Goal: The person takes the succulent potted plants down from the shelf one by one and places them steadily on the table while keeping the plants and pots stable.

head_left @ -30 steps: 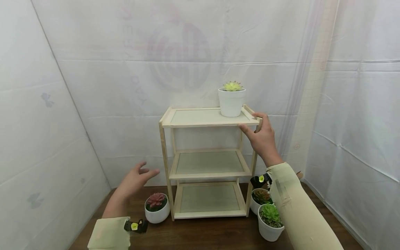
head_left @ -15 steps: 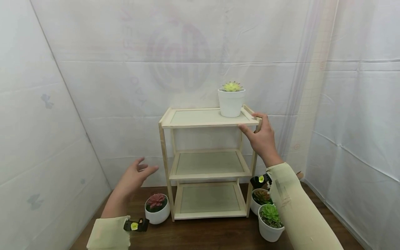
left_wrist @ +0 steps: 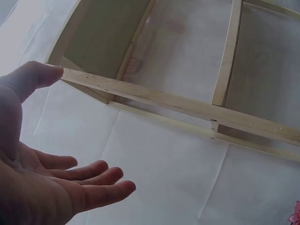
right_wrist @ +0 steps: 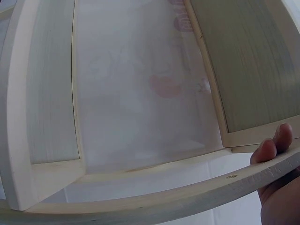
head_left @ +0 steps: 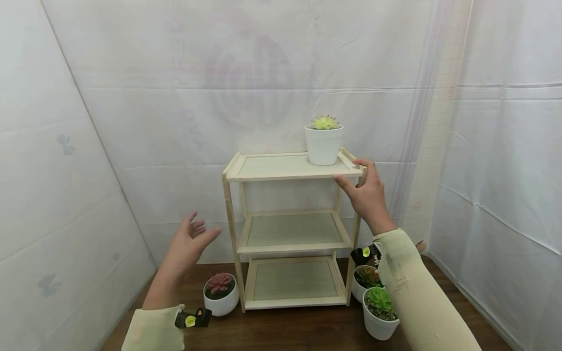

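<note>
A three-tier wooden shelf rack (head_left: 229,209) stands in the middle of the head view. At its top right corner my right hand (head_left: 370,197) grips the frame, thumb at the front edge and fingers around the side. The right wrist view shows fingertips (right_wrist: 272,146) curled past a side post. Left of the rack my left hand (head_left: 186,246) is in the air, fingers spread and holding nothing. In the left wrist view its thumb (left_wrist: 44,75) overlaps the post; the head view has a gap there. A white pot with a yellow-green succulent (head_left: 324,145) sits on the top tier, right side.
On the brown table (head_left: 281,331), a white pot with a red succulent (head_left: 221,300) stands beside the rack's left foot. Right of the rack are a green succulent pot (head_left: 379,321) and a reddish-green one (head_left: 366,277), partly behind the right forearm. White sheeting (head_left: 175,122) encloses the space.
My left hand has risen slightly and its fingers have spread more. My right hand keeps its grip on the rack's corner, and the pots stay where they were.
</note>
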A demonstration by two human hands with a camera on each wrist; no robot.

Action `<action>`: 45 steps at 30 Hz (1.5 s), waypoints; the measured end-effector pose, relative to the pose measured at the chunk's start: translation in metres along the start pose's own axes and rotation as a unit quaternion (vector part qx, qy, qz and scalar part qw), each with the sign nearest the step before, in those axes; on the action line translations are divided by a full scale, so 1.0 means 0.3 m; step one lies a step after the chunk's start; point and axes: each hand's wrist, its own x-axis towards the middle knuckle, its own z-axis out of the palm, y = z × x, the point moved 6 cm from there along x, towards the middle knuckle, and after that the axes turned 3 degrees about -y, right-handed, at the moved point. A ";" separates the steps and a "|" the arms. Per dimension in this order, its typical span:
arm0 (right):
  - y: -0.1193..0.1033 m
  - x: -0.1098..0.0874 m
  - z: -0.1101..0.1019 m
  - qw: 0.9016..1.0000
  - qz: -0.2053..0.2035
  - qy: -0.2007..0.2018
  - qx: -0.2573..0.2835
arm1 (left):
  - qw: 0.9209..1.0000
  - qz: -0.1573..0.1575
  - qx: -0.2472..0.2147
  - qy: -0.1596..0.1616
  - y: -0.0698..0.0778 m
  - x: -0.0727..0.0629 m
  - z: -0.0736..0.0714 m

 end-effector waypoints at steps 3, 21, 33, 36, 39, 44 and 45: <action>-0.002 -0.002 0.000 1.000 -0.002 0.001 -0.001 | 1.000 0.013 0.002 0.016 0.010 -0.004 -0.004; -0.004 -0.002 -0.001 1.000 -0.010 0.004 -0.002 | 0.989 0.122 -0.017 0.077 0.091 -0.048 -0.018; -0.004 -0.001 0.000 1.000 -0.008 0.002 -0.003 | 0.976 0.183 -0.010 0.115 0.137 -0.084 -0.020; -0.004 -0.001 0.000 1.000 -0.010 0.002 -0.002 | 0.973 0.197 -0.005 0.123 0.147 -0.091 -0.023; -0.004 -0.003 0.000 1.000 -0.011 0.002 -0.001 | 0.968 0.212 0.001 0.132 0.160 -0.100 -0.026; -0.005 -0.005 0.001 1.000 -0.010 0.000 0.001 | 0.960 0.238 0.003 0.147 0.185 -0.120 -0.031; -0.006 -0.006 0.001 1.000 -0.010 -0.001 0.002 | 0.959 0.243 0.001 0.147 0.189 -0.124 -0.032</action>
